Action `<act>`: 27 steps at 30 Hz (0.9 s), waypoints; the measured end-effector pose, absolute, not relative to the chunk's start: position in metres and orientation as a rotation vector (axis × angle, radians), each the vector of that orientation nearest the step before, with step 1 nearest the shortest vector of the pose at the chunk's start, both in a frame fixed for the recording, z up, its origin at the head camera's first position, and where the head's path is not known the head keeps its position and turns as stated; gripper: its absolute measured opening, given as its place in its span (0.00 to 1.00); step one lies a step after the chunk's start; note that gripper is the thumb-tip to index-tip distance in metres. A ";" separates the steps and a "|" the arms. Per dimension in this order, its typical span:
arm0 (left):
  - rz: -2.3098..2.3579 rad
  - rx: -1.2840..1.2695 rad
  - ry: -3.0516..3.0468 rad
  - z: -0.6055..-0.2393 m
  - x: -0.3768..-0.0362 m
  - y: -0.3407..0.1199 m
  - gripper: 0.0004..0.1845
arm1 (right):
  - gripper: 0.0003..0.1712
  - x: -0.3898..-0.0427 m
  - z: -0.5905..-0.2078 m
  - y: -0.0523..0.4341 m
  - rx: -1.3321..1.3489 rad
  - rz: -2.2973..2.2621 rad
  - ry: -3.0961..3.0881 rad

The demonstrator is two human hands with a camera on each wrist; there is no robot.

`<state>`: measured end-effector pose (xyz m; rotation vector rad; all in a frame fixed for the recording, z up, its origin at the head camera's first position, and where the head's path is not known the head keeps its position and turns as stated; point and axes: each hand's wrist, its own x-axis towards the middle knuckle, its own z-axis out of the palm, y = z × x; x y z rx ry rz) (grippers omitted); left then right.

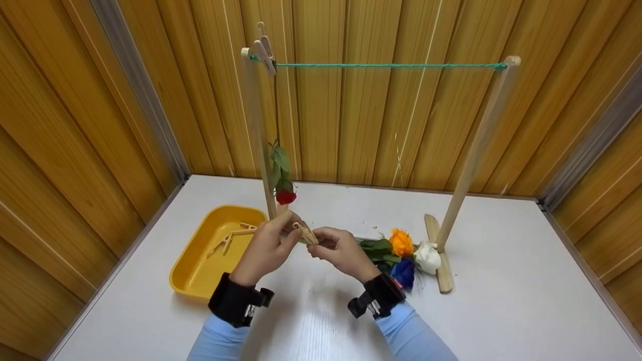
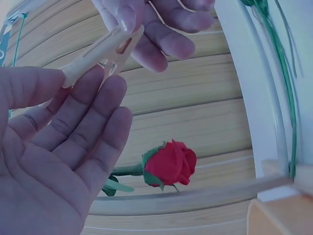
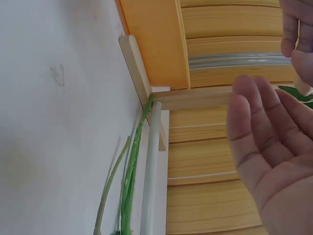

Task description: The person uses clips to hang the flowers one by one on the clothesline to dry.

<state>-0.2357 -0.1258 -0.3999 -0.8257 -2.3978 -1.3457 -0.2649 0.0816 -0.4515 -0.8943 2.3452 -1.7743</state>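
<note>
A white desk [image 1: 501,301] stands inside wood-panelled walls. On it is a wooden drying frame [image 1: 474,150] with a green cord [image 1: 386,65] strung between its two posts. A red rose [image 1: 285,195] hangs head-down from a peg [image 1: 264,50] clipped at the cord's left end. A yellow tray [image 1: 200,271] at left holds spare pegs. Loose flowers [image 1: 401,250], orange, white and blue, lie by the right post. Both hands meet at centre, low over the desk: the left hand [image 1: 266,248] and the right hand [image 1: 338,250] each pinch a wooden clothespin [image 1: 305,233] between fingertips. Judging from this, a good grip squeezes the tail ends so the jaws open fully before clipping.
</note>
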 end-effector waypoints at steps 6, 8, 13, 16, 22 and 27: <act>-1.327 -0.810 -2.380 -0.410 -0.232 -0.113 0.03 | 0.14 -0.253 -0.454 0.099 -0.891 -1.869 2.321; -1.284 -0.797 -2.382 -0.413 -0.231 -0.109 0.03 | 0.15 -0.249 -0.455 0.104 -0.895 -1.879 2.342; -1.186 -0.763 -2.370 -0.423 -0.225 -0.099 0.05 | 0.14 -0.239 -0.460 0.117 -0.970 -1.847 2.521; -1.133 -0.732 -2.391 -0.428 -0.221 -0.093 0.13 | 0.12 -0.233 -0.463 0.126 -1.007 -1.783 2.666; -1.106 -0.760 -2.492 -0.433 -0.216 -0.082 0.26 | 0.11 -0.224 -0.468 0.138 -1.042 -1.638 2.818; -1.090 -0.834 -2.544 -0.438 -0.217 -0.078 0.24 | 0.10 -0.222 -0.470 0.144 -1.040 -1.613 2.835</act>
